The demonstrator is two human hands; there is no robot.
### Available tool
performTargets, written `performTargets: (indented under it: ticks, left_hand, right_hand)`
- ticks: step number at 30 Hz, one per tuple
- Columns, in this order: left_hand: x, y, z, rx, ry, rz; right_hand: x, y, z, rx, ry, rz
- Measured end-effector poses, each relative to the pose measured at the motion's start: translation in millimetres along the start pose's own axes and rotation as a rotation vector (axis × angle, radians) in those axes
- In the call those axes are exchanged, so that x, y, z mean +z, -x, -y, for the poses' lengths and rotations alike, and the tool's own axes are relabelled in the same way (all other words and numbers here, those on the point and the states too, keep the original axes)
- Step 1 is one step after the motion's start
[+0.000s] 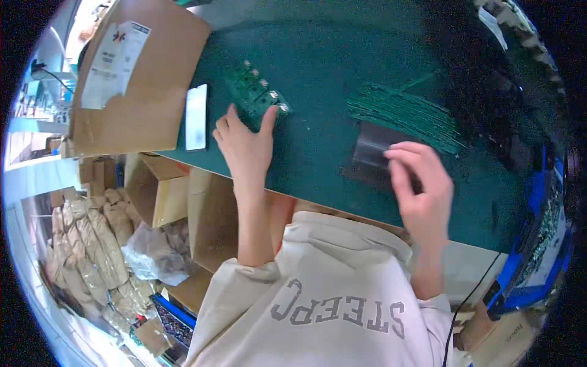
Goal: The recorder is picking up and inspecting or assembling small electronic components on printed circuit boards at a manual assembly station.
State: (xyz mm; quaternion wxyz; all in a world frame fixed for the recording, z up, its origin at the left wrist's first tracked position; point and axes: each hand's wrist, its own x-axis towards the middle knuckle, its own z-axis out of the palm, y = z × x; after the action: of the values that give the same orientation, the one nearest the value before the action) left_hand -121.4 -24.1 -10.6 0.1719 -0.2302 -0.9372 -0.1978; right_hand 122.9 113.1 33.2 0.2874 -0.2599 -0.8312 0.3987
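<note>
A green circuit board (pixel 255 90) with several pale connectors along one side lies on the green work surface, left of the middle. My left hand (pixel 247 142) is at its near edge, thumb and fingers spread apart, the thumb tip at the board's near right corner. My right hand (pixel 425 186) has its thumb and fingertips pinched together at the right edge of a dark, see-through plastic bag (pixel 371 145). Just beyond the bag is a stack of thin green strips (pixel 403 110), with one strip lying crosswise at its far side.
A phone (pixel 196 117) with a bright screen lies beside a large cardboard box (pixel 150 85) on the left. Open cartons (pixel 211 214) and wrapped brown packages (pixel 92 238) are below the table's edge. A blue bin (pixel 532 244) with small parts stands at the right.
</note>
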Motion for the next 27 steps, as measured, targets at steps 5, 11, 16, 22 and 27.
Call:
performTargets:
  ticks: [5,11,16,22,27]
  left_hand:
    - [-2,-14,0,-0.278,0.172,0.190]
    - [-4,-21,-5,-0.387,0.617,0.197]
    - [-14,-15,-18,-0.352,0.810,0.095]
    - [-43,13,-46,-0.207,1.044,0.190]
    - [-36,36,-67,0.110,1.132,0.435]
  right_hand:
    - [26,-1,17,0.074,-0.107,0.079]
    - [19,6,10,0.077,-0.162,0.137]
    - [8,9,-3,0.074,-0.169,0.087]
    - [-11,4,-4,0.198,-0.267,-0.243]
    - [-25,-11,-9,0.081,-0.284,-0.512]
